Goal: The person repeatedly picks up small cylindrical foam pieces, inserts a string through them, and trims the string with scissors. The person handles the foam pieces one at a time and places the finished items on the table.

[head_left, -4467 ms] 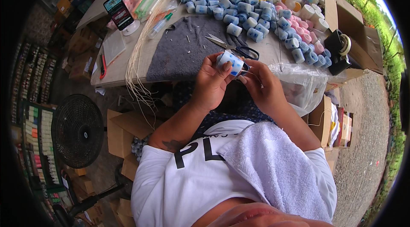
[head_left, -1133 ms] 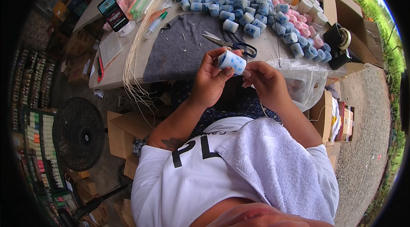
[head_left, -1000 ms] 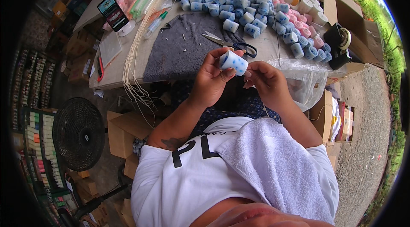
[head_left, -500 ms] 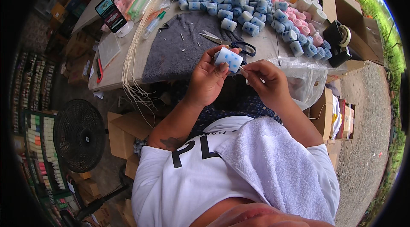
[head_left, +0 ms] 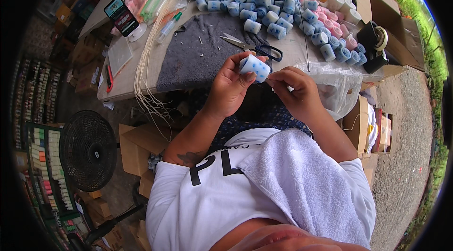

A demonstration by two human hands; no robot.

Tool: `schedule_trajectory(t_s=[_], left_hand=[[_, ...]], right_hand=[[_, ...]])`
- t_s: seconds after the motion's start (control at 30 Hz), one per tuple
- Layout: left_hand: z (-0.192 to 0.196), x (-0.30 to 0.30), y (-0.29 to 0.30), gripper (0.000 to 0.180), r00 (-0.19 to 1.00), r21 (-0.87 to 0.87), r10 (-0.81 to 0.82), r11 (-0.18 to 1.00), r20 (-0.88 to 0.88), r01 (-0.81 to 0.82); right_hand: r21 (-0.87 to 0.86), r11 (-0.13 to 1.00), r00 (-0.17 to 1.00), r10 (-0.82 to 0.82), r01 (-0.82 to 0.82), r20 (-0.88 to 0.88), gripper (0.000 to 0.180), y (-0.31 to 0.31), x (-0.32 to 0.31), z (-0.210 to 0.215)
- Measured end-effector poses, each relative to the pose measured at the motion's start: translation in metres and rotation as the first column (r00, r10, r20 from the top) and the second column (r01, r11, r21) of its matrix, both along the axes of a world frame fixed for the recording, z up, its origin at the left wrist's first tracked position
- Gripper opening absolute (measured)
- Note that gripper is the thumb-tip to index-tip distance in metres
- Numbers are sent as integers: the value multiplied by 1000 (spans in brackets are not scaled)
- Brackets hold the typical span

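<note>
**Blue-dotted roll held over the mat's near edge**

The left hand [head_left: 230,86] curls around a small roll [head_left: 255,67], fingers closed on it. The right hand [head_left: 295,91] pinches at the roll's right end. Both hover just below the scissors [head_left: 245,45] on the grey mat [head_left: 193,57]; a heap of rolls [head_left: 264,1] lies beyond the mat.

The person is wearing a white short-sleeved T-shirt [head_left: 198,199] bearing large dark lettering, with a white towel [head_left: 302,180] draping the right shoulder; a dark tattoo [head_left: 191,157] is showing on the left forearm.
</note>
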State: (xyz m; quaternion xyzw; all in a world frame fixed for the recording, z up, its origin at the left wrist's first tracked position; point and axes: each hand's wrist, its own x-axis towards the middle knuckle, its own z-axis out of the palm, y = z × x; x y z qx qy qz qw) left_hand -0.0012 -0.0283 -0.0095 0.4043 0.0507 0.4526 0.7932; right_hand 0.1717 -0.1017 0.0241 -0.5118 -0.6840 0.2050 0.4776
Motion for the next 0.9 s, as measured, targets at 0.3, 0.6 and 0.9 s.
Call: schedule_trajectory(t_s=[0.3,0.6,0.9], left_hand=[[1,0,0,41,998,16,7,1000,-56,-6],[0,3,-2,42,996,38,39,999,-83,-36],[-8,4,-3,45,977,148,130,983,-169,-105]], right_hand=[[-8,1000,1000,16,-16,24,10,1,1,3],[-21,1000,1000,10,-9,11,9,1,-1,4],[-193,981,990,-23,-4,-137,13,1,-1,-7]])
